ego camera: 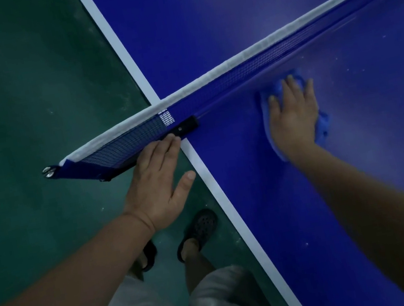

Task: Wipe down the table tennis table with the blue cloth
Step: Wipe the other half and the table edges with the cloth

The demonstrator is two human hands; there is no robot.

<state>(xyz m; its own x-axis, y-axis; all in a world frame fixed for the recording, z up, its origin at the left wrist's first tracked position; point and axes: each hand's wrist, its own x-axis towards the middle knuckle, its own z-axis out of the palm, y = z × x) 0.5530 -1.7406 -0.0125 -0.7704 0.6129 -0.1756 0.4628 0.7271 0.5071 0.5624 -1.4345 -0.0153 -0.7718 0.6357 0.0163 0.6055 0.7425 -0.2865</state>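
Blue microfibre cloth (323,126) lies bunched flat on the deep-blue table tennis table (227,27), on the near half and just beside the foot of the net. The right hand (294,115) lies palm-down on top of it, fingers straight and slightly spread, pressing it against the surface rather than clutching it. Most of the cloth is hidden under the palm. A strip shows along the thumb side, a little peeks out past the fingertips toward the net, and a crumpled fold sticks out on the little-finger side.

The blue mesh net with its white top band (248,69) crosses the table diagonally, and its end overhangs the side edge. The left hand (157,187) is stretched out beside that edge with fingers straight and together and the thumb held apart. It holds nothing, and its fingertips touch the black net clamp (185,127) where it meets the white painted border line (210,178). Pale dust specks dot the surface to the right of the cloth.

Below lie the dark green floor (24,103), the person's black perforated sandals (200,227) and light-coloured trousers (221,297).
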